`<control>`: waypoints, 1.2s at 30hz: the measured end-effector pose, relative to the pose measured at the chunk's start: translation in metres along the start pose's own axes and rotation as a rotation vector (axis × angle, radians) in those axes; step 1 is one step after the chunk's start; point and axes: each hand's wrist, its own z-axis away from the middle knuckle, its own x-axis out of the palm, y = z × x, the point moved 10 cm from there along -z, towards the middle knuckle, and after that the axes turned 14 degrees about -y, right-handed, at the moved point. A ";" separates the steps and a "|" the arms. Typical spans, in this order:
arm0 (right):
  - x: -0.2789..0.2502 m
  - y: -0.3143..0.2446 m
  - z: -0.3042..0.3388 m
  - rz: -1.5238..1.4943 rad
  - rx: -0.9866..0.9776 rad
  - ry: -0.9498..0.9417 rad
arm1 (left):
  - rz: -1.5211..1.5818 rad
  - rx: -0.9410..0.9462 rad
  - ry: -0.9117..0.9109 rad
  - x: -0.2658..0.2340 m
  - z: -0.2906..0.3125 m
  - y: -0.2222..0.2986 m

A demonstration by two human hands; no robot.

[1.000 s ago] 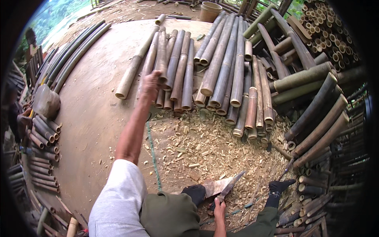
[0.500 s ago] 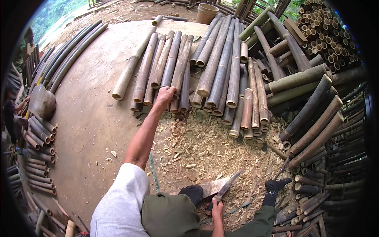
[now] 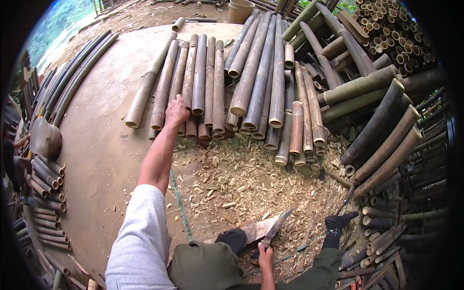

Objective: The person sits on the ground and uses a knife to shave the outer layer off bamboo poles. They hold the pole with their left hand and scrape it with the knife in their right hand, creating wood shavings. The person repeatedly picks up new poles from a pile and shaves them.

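Observation:
My left hand (image 3: 177, 111) reaches forward to a row of cut bamboo poles. Its fingers are curled over the near end of one brownish bamboo pole (image 3: 179, 72), which lies among the others and has its end hidden by the hand. Beside it lie a pale thick bamboo pole (image 3: 151, 82) to the left and a dark bamboo pole (image 3: 198, 75) to the right. Low in the picture, my right hand (image 3: 265, 257) grips the handle of a large knife (image 3: 277, 227). The blade points up and to the right, above a pale flat piece (image 3: 253, 229) between my feet.
Wood chips (image 3: 241, 179) cover the ground ahead of me. More bamboo is piled at the right, with a stack of short tubes (image 3: 391, 36) behind. A bucket (image 3: 240, 10) stands at the back. At the far left, another person's hand (image 3: 21, 141) shows near a rounded block (image 3: 46, 138).
My left hand has moved left along the row, from a pole near the middle to another one. The poles it left lie straighter. My right hand keeps the knife in place.

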 end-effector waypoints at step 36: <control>-0.009 -0.088 0.067 -0.055 -0.280 0.106 | 2.044 -0.277 -0.270 0.070 0.191 0.052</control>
